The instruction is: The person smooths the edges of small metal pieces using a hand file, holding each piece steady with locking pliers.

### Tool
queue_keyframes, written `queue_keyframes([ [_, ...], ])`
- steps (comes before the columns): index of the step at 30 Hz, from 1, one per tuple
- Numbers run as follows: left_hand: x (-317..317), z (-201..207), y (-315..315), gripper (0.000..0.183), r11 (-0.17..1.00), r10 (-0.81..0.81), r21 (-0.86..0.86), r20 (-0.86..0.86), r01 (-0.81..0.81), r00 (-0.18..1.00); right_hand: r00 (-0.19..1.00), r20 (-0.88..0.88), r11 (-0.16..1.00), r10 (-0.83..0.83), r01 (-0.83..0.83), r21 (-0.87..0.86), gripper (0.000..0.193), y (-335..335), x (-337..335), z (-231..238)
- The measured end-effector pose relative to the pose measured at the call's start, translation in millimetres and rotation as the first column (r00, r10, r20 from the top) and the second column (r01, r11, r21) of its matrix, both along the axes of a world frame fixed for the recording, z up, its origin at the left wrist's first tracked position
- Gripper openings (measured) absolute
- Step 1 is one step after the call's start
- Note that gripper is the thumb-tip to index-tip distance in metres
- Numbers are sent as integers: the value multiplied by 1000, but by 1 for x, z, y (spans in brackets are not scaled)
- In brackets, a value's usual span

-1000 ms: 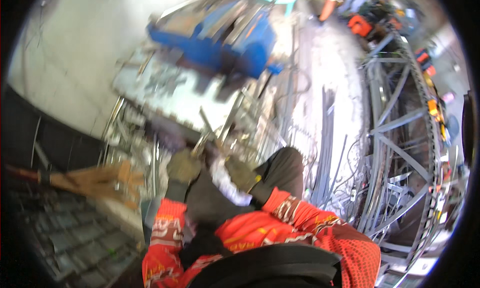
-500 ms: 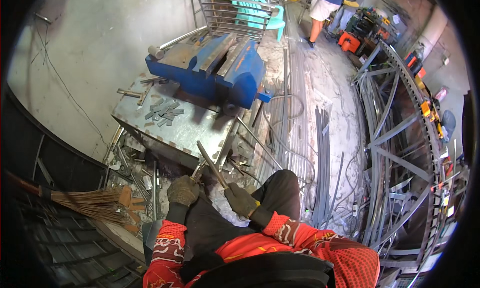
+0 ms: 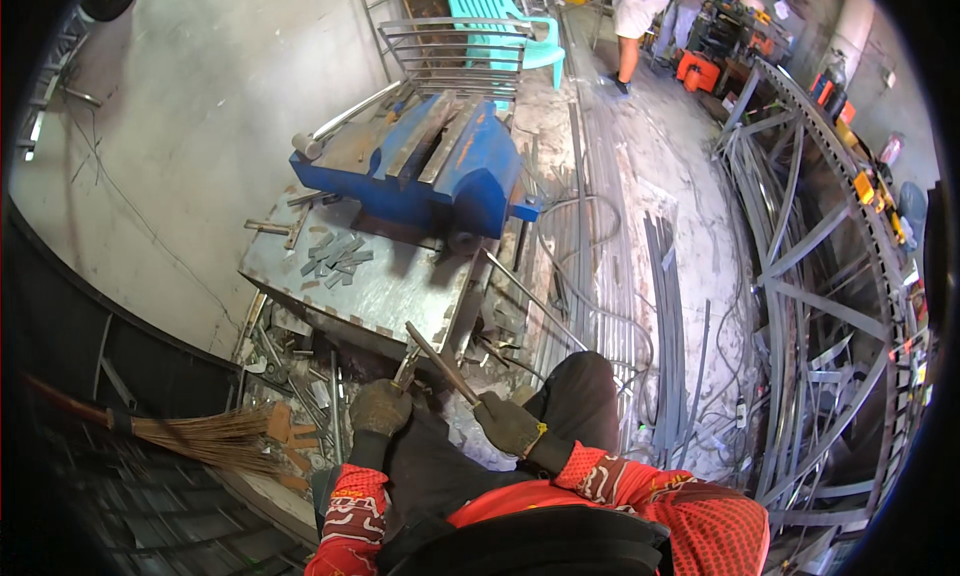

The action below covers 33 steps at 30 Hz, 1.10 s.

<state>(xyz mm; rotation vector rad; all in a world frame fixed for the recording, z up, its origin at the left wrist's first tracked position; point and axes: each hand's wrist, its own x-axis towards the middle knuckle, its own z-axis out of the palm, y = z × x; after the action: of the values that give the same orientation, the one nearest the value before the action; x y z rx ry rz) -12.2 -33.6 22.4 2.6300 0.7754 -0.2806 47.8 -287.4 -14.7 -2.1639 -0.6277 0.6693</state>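
Grey metal bar (image 3: pixel 440 361) slants ahead of the right hand (image 3: pixel 507 423), which is clamped round its near end; the left hand (image 3: pixel 380 408) grips a shiny metal piece (image 3: pixel 406 366). Beyond both, short strips (image 3: pixel 337 259) lie heaped on the tabletop (image 3: pixel 400 301), seemingly already cut; what remains is unclear.

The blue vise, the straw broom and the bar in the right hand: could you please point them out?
Blue vise (image 3: pixel 400 194), head view: blue front side.
Straw broom (image 3: pixel 208 436), head view: middle of the bristles.
Bar (image 3: pixel 441 363), head view: middle of its exposed length.
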Motion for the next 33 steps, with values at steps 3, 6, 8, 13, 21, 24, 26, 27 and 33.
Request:
queue_keyframes([
  [3,-3,2,-1,41,1000,15,-10,17,-14,1000,998,55,997,-26,22,73,37,29,16,-3],
  [6,0,13,-6,43,1000,0,-10,10,0,1000,954,300,963,-3,-78,259,36,62,43,-8],
  [8,-1,10,-4,43,1000,-11,4,21,11,1000,958,285,966,0,-74,249,35,65,45,-5],
  [13,1,2,1,45,1000,-1,28,-26,2,1000,978,206,983,36,-72,167,32,22,15,-6],
  [21,-1,-1,2,45,1000,2,-12,-28,-3,1000,986,161,985,35,-62,162,33,30,22,-3],
  [24,3,4,-4,45,998,51,-41,-50,-54,997,957,289,964,21,-97,249,35,50,39,-14],
  [26,1,5,-1,47,999,31,-13,-38,-31,999,941,337,955,29,-126,269,35,53,35,-18],
  [27,-2,3,-1,48,1000,18,4,-26,-18,999,950,311,963,33,-114,246,35,47,28,-15],
  [33,2,11,-1,50,999,49,-19,-3,-49,999,993,95,991,64,-74,112,33,-9,0,-7],
])
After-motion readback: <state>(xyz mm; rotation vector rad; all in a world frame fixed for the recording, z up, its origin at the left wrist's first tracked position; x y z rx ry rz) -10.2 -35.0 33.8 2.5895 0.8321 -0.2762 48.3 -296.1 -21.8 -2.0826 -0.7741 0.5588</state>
